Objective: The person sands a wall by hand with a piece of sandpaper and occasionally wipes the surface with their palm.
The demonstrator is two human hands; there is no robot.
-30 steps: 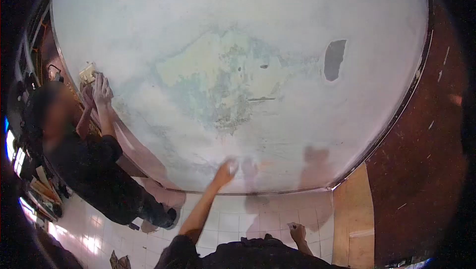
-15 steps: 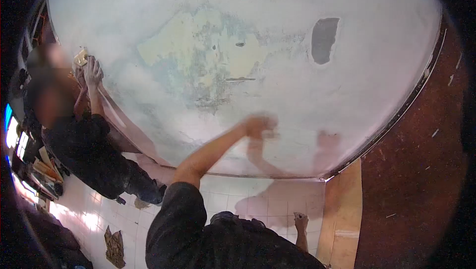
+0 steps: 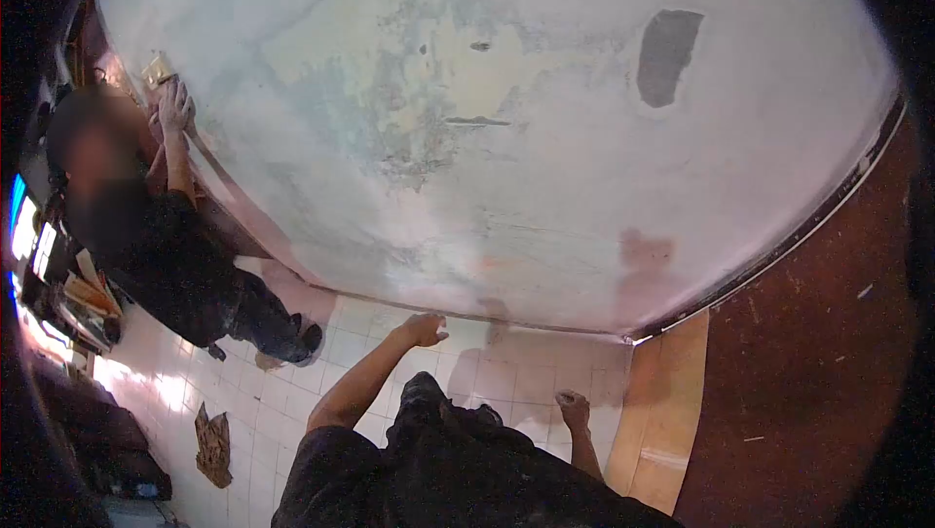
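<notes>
My left hand (image 3: 425, 329) is held out low, just in front of the base of the white wall (image 3: 545, 187). Its fingers are loosely bent, the thumb stands apart, and nothing shows in it. At my side, over the tiled floor, my right hand (image 3: 574, 407) has its fingers curled in; whatever may be inside is hidden. The wall has a worn yellowish patch (image 3: 458, 70), a dark grey patch (image 3: 669, 58) and a short dark slot (image 3: 477, 122) in its surface.
On the left a co-worker (image 3: 166, 236) reaches up with both hands by a pale wall fitting (image 3: 156, 70). Crumpled brown paper (image 3: 212, 445) lies on the white floor tiles (image 3: 263, 411). A light wooden board (image 3: 672, 392) and a dark red-brown surface (image 3: 808, 353) are to the right.
My left hand has come down and left, away from the wall. My right hand has shifted slightly up and left in view. The co-worker's hands stay near the fitting.
</notes>
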